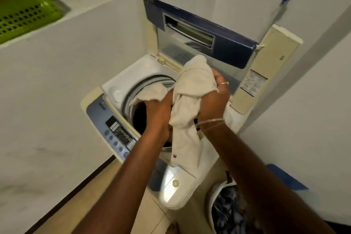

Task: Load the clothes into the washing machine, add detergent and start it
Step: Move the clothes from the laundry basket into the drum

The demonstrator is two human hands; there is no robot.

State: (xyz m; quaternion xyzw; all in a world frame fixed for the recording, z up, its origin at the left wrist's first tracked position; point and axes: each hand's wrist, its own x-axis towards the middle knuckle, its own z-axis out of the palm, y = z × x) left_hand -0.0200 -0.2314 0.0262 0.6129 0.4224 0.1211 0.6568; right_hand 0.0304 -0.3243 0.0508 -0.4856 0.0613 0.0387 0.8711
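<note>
Cream garment (191, 89), bunched just over the open-lidded washing machine (114, 89): left hand (157, 108) and right hand (212, 100) each clench its folds, seemingly gathering trailing cloth for dropping in; patterned laundry (228, 211) waits beside the machine.

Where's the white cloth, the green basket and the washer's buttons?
white cloth (197, 81), head view, bunched top fold
green basket (28, 17), head view, holed side wall
buttons (115, 143), head view, one round button

garment (191, 89) was cream | washer lid (199, 24) dark blue | control panel (106, 119) light blue | far-left basket (24, 11) green | near-right laundry (228, 213) blue patterned
</note>
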